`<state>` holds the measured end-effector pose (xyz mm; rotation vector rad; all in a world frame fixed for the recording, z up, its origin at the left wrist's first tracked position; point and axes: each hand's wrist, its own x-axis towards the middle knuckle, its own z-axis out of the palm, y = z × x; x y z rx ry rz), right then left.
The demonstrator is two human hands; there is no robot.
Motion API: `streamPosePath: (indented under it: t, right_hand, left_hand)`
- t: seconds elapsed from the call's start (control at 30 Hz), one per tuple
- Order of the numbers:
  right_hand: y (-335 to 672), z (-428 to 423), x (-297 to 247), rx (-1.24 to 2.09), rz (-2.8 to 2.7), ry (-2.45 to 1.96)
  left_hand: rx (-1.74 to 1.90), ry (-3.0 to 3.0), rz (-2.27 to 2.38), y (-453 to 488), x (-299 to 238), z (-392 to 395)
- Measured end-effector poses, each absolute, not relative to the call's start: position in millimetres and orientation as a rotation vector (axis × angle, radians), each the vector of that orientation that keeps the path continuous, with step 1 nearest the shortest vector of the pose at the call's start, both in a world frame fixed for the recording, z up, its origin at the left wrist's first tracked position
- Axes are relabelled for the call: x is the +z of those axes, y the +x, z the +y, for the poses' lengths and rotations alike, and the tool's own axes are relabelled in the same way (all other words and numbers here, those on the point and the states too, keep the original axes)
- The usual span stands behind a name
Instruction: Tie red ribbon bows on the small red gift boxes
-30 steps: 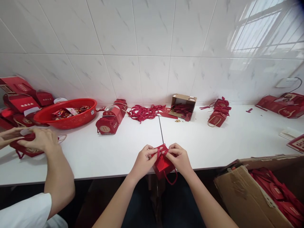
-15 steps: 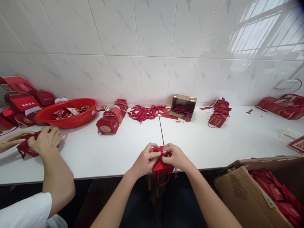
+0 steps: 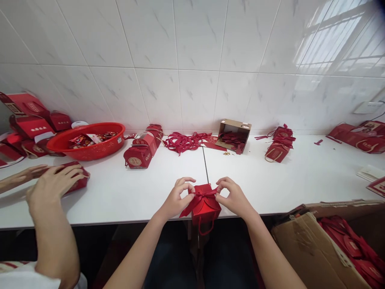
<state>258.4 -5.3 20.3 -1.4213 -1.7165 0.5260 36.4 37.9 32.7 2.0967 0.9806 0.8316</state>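
Observation:
A small red gift box [image 3: 207, 210] with a cord handle sits at the table's front edge, between my two hands. Across its top runs a red ribbon [image 3: 205, 194], tied into a bow at the middle. My left hand [image 3: 179, 197] pinches the ribbon on the left side, where a tail hangs down beside the box. On the right, my right hand [image 3: 231, 196] pinches the bow's other side between thumb and forefinger. Both hands are apart from each other, with the knot showing between them.
Along the wall stand a red basin [image 3: 87, 150] of wrapped sweets, red boxes [image 3: 140, 154], a ribbon heap [image 3: 186, 142], an open carton [image 3: 234, 136] and bow-tied boxes [image 3: 278, 150]. A co-worker's hands [image 3: 55, 180] handle a red box at left. A large cardboard box [image 3: 313, 245] stands at right.
My hands have moved apart, out to either side of the gift box, and a bow now shows on its top. The co-worker's near hand has shifted, and their box is turned.

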Motion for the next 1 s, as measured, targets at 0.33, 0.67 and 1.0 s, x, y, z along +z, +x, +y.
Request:
streamPosePath:
  t: [0.33, 0.67, 1.0]
  right_hand:
    - [260, -10, 6, 0.271, -1.732, -1.516]
    - [262, -14, -3, 0.297, -1.722, -1.496]
    - [259, -20, -22, 0.904, -1.888, -1.049]
  left_hand:
    - [0.741, 2.552, 1.215, 29, 26, 37]
    - [0.928, 2.776, 1.656, 34, 15, 20]
    - [0.881, 1.763, 1.136, 26, 9, 21]
